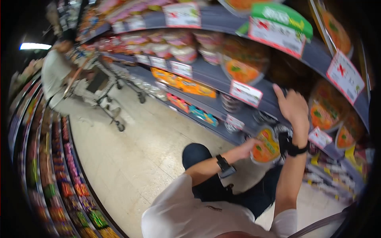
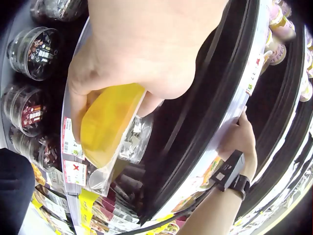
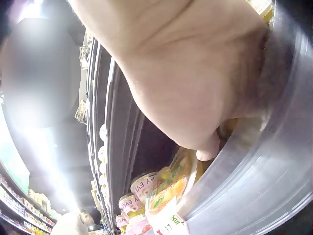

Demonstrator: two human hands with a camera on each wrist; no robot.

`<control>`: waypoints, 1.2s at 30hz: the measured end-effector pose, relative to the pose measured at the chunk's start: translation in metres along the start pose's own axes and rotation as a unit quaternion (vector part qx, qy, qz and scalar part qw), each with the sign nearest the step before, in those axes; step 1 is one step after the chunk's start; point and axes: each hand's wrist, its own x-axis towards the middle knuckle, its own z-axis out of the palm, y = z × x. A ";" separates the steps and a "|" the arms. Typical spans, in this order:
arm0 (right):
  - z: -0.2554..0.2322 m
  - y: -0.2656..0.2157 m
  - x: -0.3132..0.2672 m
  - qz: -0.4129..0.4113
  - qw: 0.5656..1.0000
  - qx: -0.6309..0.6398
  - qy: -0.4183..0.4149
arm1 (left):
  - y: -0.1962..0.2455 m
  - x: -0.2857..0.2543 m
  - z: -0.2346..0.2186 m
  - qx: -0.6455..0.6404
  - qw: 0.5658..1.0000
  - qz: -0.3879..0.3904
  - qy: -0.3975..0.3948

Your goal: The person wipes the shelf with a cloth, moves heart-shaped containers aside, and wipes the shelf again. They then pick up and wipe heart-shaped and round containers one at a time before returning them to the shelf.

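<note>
In the head view my left hand (image 1: 244, 150) grips a rounded clear plastic fruit tub (image 1: 268, 147) with a yellow label and orange pieces inside. The left wrist view shows the tub's yellow side (image 2: 110, 122) under the curled fingers, tilted close over lower-shelf price tags. Higher up, my right hand (image 1: 293, 107) rests at the edge of a grey shelf (image 1: 210, 73), thumb stretched out straight. The shelf lip partly hides its other fingers in the right wrist view. Near that hand, another fruit tub (image 3: 171, 188) stands behind a price tag.
More large fruit tubs (image 1: 325, 111) stand right of my right hand. Small clear cups (image 2: 36, 54) line a lower shelf. Across the aisle floor (image 1: 135, 139), a seated person (image 1: 59, 71) is beside a wheeled cart (image 1: 99, 85). Snack shelves (image 1: 55, 166) run along the left.
</note>
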 end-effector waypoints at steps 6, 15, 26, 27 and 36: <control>-0.021 -0.029 -0.043 -0.069 0.991 0.113 -0.019 | 0.004 -0.002 0.003 0.060 0.996 0.064 0.006; 0.030 0.001 -0.015 -0.288 0.947 0.109 0.094 | 0.014 -0.095 0.027 0.057 0.996 0.062 0.019; -0.003 0.018 -0.052 -0.265 0.860 0.339 0.276 | 0.077 -0.209 0.057 0.053 0.939 0.329 0.091; -0.012 0.024 -0.057 -0.268 0.843 0.375 0.277 | 0.089 -0.215 0.075 0.058 0.928 0.363 0.052; -0.030 0.049 -0.084 -0.163 0.808 0.560 0.082 | 0.170 -0.147 0.164 0.240 0.819 0.518 0.060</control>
